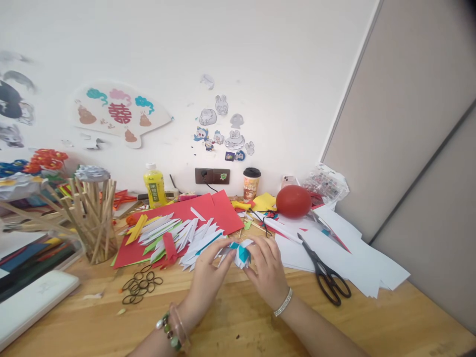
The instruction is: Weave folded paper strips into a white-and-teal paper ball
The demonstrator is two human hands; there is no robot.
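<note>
A small folded paper piece (243, 254), white with blue facets, is held up between both hands above the front of the wooden table. My left hand (210, 267) pinches its left side between thumb and fingers. On the other side, the fingers of my right hand (268, 267) curl round its edge and top. Its underside and back are hidden from me. Just beyond the left hand lies a pile of folded paper strips (189, 237), mostly white with some green, yellow and red, on red paper sheets (226, 213).
Black scissors (323, 271) lie on white paper sheets (357, 258) at right, near a red balloon (293, 202). Black rubber bands (141, 285) are scattered left. A jar of wooden sticks (97, 223), a yellow drink bottle (154, 186) and a lidded cup (252, 183) stand farther back.
</note>
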